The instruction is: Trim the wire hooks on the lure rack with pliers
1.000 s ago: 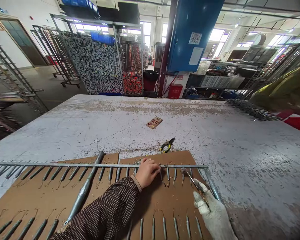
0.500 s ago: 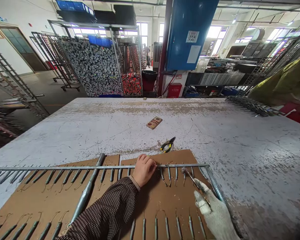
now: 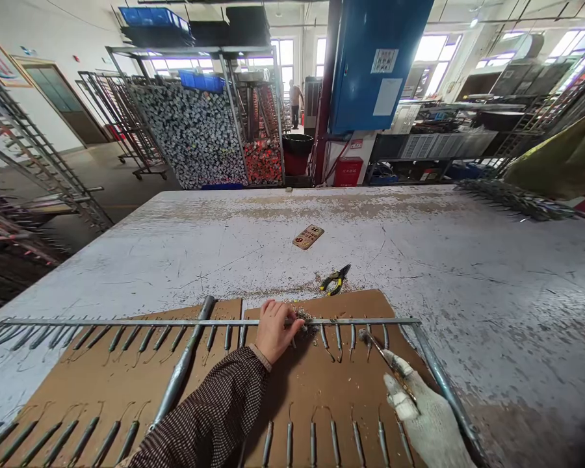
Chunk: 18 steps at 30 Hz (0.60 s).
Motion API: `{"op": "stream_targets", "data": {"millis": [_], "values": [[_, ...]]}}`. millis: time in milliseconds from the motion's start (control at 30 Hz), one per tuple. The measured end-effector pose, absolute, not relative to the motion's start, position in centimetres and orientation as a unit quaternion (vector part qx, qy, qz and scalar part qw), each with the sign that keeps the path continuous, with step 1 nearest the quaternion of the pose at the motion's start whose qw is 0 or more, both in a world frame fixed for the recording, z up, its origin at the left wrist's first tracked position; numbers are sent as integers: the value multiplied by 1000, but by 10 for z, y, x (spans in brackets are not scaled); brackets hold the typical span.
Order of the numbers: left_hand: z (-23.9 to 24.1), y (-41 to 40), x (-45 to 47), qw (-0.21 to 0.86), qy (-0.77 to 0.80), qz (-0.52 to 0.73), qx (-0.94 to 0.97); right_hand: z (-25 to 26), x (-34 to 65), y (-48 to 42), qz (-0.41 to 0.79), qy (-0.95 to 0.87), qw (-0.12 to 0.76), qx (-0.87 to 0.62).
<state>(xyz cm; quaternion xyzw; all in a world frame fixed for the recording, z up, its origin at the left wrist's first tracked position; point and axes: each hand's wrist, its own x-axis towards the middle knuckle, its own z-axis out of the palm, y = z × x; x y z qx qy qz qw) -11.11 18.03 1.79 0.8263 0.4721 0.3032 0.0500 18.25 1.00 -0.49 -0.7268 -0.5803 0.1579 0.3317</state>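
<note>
Left hand (image 3: 274,329): bare, sleeve in a dark check; fingers curled narrow over the top rail (image 3: 127,322) of a metal rack, fingertips at a small clump of debris (image 3: 303,316) on the rail. It presses on the rail; whether it pinches one of the hanging pieces cannot be told.

Right hand (image 3: 426,422): in a white knit glove, fingers closed around a thin metal tool (image 3: 383,354). The tool tip points up and left and sits just beside a hanging piece under the rail.

Work item: a row of grey spindle-shaped pieces (image 3: 338,337) hung on wire hooks along the top rail. A second row (image 3: 331,442) hangs lower, near the bottom edge of the view.

Support: the rack lies flat on brown cardboard sheets (image 3: 336,383) on a large, scuffed white table (image 3: 468,273).

Progress, as judged: the hands stand near the right end of the top rail. A few pieces remain between the two hands. Pieces to the left look the same as those to the right, so which ones are finished cannot be told. The lower row shows no hand near it.

Loose chips: scattered on the cardboard and along its far edge.

Other items: yellow-handled pliers (image 3: 335,279) lie past the cardboard, apart from both hands; a small printed card (image 3: 308,236) lies farther out.
</note>
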Motion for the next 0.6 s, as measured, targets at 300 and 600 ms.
{"op": "stream_targets", "data": {"millis": [300,600], "values": [[32,146,-115,157,337,147,917,-15,182,11,159,-592,325,-720],[20,180,-74,50,282,83,954,-10,178,7,195,-578,310,-729]]}}
